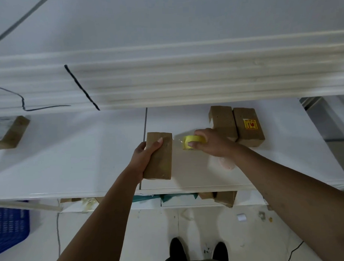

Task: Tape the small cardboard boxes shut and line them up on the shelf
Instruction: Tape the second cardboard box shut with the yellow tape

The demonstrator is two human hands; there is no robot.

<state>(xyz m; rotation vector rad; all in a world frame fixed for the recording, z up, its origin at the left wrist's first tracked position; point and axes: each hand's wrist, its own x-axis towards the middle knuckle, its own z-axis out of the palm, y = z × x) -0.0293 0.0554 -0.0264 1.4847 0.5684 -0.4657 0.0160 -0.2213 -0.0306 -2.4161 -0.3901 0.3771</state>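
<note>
- Nearest to us, two dark shoes (198, 252) stand on the pale floor, and both bare forearms reach up and away from them to the white shelf (71, 165).
- Our left hand (143, 157) wraps the cardboard box (160, 160) from its left side, thumb across the top face and fingers on the far side; the box rests on the shelf near its front edge.
- We read the box's long axis as running from the front edge toward the back of the shelf, its far end pointing away from us.
- Our right hand (208, 143) is curled around the yellow tape roll (191, 142), fingers over the rim; the roll sits just right of the box's far end.
- A clear strip seems to span roll and box, though blur prevents certainty.
- Judged from this layout, the coming pull would run across the box's short axis, with the right hand the nearer one.
- Two more boxes (236, 125) stand touching, side by side, behind the right hand; another box (9, 133) lies well apart at far left.
</note>
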